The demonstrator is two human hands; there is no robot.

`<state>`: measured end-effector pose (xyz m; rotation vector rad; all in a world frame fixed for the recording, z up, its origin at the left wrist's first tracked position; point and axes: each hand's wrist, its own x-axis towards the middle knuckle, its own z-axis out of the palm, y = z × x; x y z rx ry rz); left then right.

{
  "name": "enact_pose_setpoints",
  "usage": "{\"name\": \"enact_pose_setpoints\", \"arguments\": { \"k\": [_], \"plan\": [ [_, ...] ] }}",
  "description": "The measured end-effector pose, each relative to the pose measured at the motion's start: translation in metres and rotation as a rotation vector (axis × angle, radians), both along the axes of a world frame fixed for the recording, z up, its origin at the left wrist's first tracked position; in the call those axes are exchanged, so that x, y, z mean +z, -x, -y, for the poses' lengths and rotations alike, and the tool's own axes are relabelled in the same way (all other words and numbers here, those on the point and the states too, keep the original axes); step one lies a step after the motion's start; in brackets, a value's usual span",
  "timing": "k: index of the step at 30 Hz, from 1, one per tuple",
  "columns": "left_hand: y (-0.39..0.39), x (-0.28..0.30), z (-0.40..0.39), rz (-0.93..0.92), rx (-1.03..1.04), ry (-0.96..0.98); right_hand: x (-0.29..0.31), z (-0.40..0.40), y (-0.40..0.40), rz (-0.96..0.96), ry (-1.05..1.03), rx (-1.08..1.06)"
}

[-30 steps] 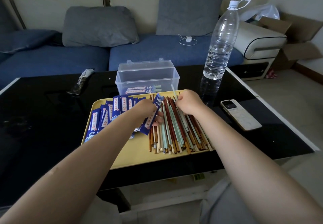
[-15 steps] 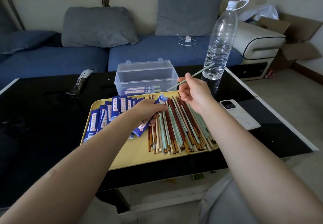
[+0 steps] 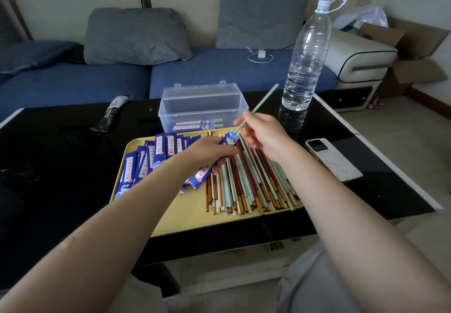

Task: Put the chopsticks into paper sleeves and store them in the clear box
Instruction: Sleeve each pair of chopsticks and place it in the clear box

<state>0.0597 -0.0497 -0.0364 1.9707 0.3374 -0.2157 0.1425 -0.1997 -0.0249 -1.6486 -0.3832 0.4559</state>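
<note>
Left hand (image 3: 210, 153) grips a blue paper sleeve (image 3: 213, 160) over the tray (image 3: 195, 215); right hand (image 3: 264, 135) pinches a green chopstick (image 3: 262, 104) at its far mouth.

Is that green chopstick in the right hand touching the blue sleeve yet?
Touching. In the head view, the green chopstick's lower tip meets the open mouth of the blue sleeve.

Premises: a home living room. Evidence: blue sofa (image 3: 117, 85) with grey cushions (image 3: 136, 35) behind a black glass coffee table (image 3: 61, 166) (cardboard boxes (image 3: 415, 51) at right).
</note>
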Motion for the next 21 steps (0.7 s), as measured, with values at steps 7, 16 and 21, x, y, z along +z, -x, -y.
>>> {"name": "enact_pose_setpoints", "arguments": {
  "k": [7, 16, 21],
  "plan": [
    [-0.003, -0.003, 0.004, 0.041, 0.123, 0.221, 0.005, 0.009, -0.004, -0.020, 0.426, 0.071],
    [-0.005, -0.011, 0.004, -0.001, 0.264, 0.349, -0.007, 0.008, 0.003, 0.294, 1.221, 0.105],
    [-0.005, -0.014, 0.009, -0.048, 0.288, 0.390, -0.010, -0.004, 0.008, 0.343, 1.258, 0.090]
  ]
}}
